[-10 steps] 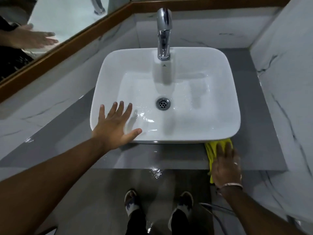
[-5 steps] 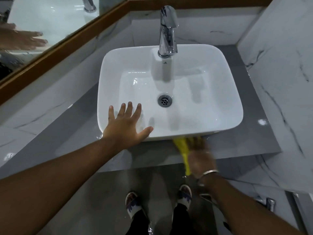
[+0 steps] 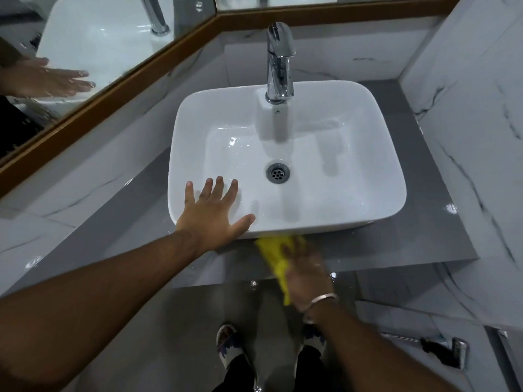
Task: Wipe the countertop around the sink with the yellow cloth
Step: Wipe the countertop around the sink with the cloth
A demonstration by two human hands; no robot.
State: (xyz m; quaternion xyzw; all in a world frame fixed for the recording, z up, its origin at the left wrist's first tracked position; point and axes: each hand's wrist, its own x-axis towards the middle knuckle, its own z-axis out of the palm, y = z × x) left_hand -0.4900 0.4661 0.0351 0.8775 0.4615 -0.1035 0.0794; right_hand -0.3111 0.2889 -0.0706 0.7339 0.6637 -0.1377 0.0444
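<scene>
The grey countertop [image 3: 435,210] wraps the white sink [image 3: 376,154], with a bare strip along the front at six o'clock, a broad band at three o'clock and a wedge at nine o'clock under the mirror [image 3: 93,43]. The chrome tap [image 3: 278,60] stands at twelve o'clock on the basin. The left hand [image 3: 212,213] lies flat on the basin's front left corner, at about seven o'clock, fingers spread wide and holding nothing, as if bracing. The right hand [image 3: 304,267] is blurred on the front strip at six o'clock, pressing the yellow cloth [image 3: 273,251] flat under its palm; how far its fingers curl I cannot tell. The cloth touches the basin's foot, and its tail hangs off the counter edge. I judge the front strip is being wiped; next comes the stretch below the left hand, which would have to lift clear.
</scene>
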